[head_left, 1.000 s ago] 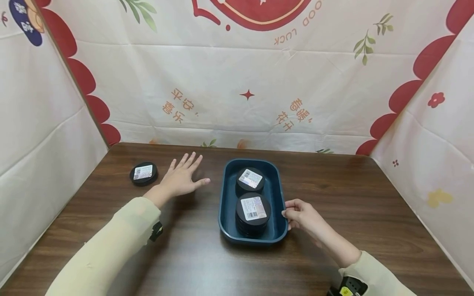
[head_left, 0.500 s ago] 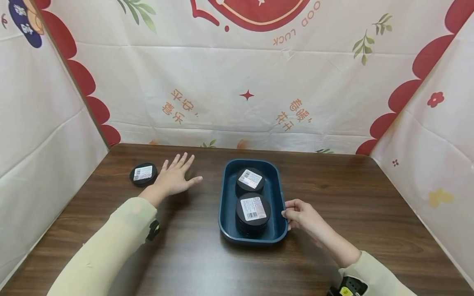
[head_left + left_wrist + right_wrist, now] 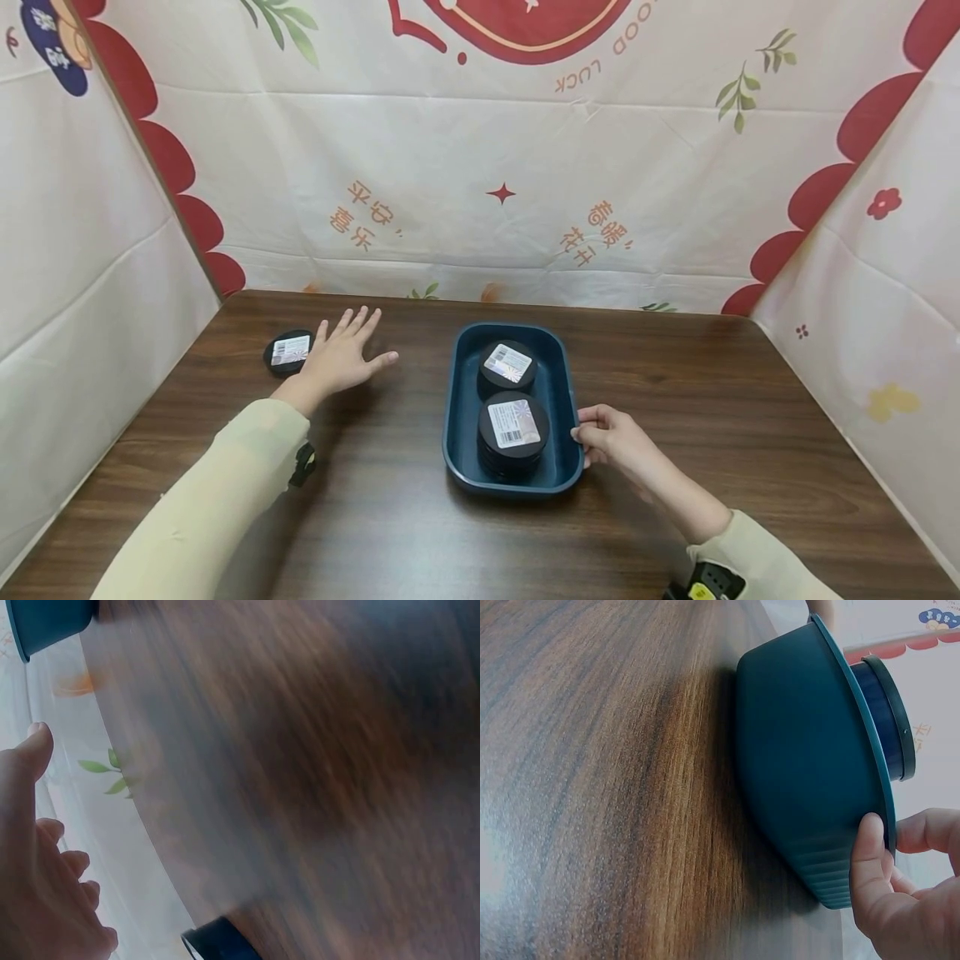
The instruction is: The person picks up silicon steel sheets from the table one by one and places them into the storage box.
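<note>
My left hand (image 3: 336, 360) hovers with spread fingers over the left of the table, overlapping the right edge of a round black tin (image 3: 288, 353) with a white barcode label. In the left wrist view the hand (image 3: 45, 862) holds nothing, and a dark round tin (image 3: 225, 941) shows at the bottom edge. My right hand (image 3: 617, 439) pinches the right rim of a dark teal tray (image 3: 557, 467), thumb outside and fingers over the edge. Inside the tray stand a near stack of black tins (image 3: 513, 433) and a far black tin (image 3: 507, 367), both labelled.
The brown wooden table (image 3: 375, 517) ends at a white printed cloth (image 3: 465, 150) at the back. More cloth walls (image 3: 885, 317) rise on the left and right sides.
My left hand has moved left, fingers spread, from beside the lone tin to overlapping its edge. The right hand, the tray and the tins have stayed in place.
</note>
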A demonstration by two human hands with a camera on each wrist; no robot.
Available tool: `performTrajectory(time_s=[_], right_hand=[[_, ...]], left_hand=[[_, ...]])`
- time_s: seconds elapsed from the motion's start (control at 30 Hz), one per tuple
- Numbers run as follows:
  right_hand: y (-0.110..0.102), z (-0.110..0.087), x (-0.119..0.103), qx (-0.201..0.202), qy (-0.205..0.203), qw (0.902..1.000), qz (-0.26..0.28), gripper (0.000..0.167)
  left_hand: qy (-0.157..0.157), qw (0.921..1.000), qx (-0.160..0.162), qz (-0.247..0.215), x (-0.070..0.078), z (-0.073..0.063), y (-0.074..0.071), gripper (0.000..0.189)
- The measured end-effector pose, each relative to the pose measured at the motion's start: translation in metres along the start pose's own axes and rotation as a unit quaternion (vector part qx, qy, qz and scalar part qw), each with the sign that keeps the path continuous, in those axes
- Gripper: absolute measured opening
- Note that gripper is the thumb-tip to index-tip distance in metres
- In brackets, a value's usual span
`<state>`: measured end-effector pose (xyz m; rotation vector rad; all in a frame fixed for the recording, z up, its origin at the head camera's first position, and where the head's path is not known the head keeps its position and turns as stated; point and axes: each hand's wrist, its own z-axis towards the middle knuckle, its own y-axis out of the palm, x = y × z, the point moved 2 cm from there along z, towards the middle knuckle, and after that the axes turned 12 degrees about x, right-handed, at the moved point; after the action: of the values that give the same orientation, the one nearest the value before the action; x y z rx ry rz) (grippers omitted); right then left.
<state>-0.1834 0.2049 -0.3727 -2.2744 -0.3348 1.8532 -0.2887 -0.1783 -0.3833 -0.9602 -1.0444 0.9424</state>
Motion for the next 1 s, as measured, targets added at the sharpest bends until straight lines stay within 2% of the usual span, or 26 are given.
performTrajectory(time_s=[0.23, 0.43, 0.8, 1.0], right_hand=[[0.0, 0.0, 0.0, 0.0, 0.001, 1.0, -0.003, 0.039], [0.0, 0.001, 0.0, 0.003, 0.002, 1.0, 0.002, 0.039], [0.0, -0.001, 0.0, 0.002, -0.001, 1.0, 0.0, 0.039], [0.0, -0.001, -0.001, 0.002, 0.0, 1.0, -0.004, 0.039]], left_hand=[[-0.014, 0.9999, -0.004, 0.005, -0.012, -0.001, -0.003, 0.091], [-0.026, 0.9996, 0.005, 0.001, -0.02, 0.0, -0.003, 0.088], [-0.042, 0.999, 0.014, 0.007, -0.031, -0.001, -0.005, 0.095], [-0.049, 0.9987, 0.006, 0.012, -0.04, -0.003, -0.008, 0.095]])
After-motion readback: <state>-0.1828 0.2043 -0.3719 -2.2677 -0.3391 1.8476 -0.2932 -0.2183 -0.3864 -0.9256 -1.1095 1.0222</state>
